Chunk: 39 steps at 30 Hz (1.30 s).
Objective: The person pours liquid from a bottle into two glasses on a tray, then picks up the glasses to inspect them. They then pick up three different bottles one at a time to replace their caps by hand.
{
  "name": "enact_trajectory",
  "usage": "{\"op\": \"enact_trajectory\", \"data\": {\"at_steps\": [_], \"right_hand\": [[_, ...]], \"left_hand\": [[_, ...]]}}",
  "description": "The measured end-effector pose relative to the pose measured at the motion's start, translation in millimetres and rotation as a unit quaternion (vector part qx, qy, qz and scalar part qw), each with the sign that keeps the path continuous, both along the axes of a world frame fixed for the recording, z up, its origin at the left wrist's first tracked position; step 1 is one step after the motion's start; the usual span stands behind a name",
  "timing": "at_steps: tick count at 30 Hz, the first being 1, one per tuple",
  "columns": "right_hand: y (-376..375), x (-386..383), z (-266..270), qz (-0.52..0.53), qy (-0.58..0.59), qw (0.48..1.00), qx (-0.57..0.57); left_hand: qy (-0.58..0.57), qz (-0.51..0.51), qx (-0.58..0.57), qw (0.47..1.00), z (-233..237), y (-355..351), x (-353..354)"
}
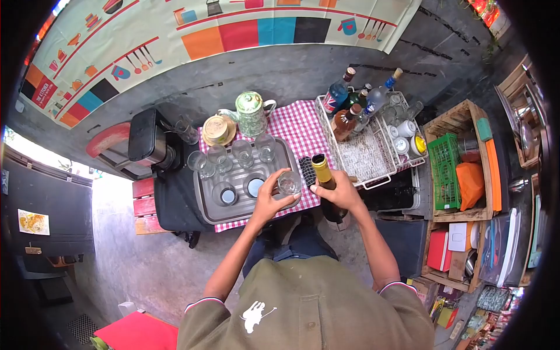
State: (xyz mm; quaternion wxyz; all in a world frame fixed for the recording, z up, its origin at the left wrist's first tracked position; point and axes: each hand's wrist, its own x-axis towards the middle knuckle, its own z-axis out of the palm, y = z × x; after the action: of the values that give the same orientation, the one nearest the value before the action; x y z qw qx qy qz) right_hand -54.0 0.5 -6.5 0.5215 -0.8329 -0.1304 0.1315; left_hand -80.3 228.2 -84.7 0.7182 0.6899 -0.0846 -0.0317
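My left hand [270,197] is closed around a clear drinking glass [290,184] above the right front of a grey tray [205,204]. In my right hand [343,194] is a dark wine bottle [330,207] with yellow foil at its neck, held near the glass but apart from it. Several clear glasses, including one glass [242,153] at the back, stand on the tray. Two round lids or discs show at its front, one seen through a glass [224,194]. A black checked item [307,171] lies on the cloth beside the bottle.
A red-checked cloth [300,125] covers the table. Behind the tray stand a green patterned pot [251,114] and a cup on a saucer [219,129]. A white wire rack [364,160] holds several bottles at right. Left is a black appliance [149,137]; wooden crates [461,116] stand far right.
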Motion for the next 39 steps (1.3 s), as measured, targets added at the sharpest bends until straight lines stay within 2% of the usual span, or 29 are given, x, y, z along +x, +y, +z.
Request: {"op": "enact_trajectory", "data": {"at_steps": [8,14,17,20,26,39], "right_hand": [[17.6,-23.5,-15.8,0.014,0.036,0.996,-0.081],[26.2,-33.9,-19.0,0.032,0.064,0.991,-0.109],[25.8,-38.3,-29.8,0.044,0.059,0.99,-0.123],[27.2,-39.2,-28.1,0.066,0.071,0.983,-0.157],[26.9,-40.7,-32.8,0.106,0.097,0.971,-0.193],[26.3,-44.2,-49.3,0.121,0.137,0.962,-0.201]], "left_hand": [[-0.02,-0.01,0.031,0.999,-2.6,25.3,-7.3],[0.021,-0.026,-0.008,0.999,-0.7,32.9,-10.3],[0.001,-0.032,0.031,0.999,-1.6,36.7,-11.6],[-0.035,-0.022,0.047,0.998,-7.2,37.6,-14.1],[-0.004,-0.048,0.017,0.999,-23.9,37.5,-20.8],[-0.032,-0.041,0.026,0.998,-32.1,38.7,-23.6]]}}
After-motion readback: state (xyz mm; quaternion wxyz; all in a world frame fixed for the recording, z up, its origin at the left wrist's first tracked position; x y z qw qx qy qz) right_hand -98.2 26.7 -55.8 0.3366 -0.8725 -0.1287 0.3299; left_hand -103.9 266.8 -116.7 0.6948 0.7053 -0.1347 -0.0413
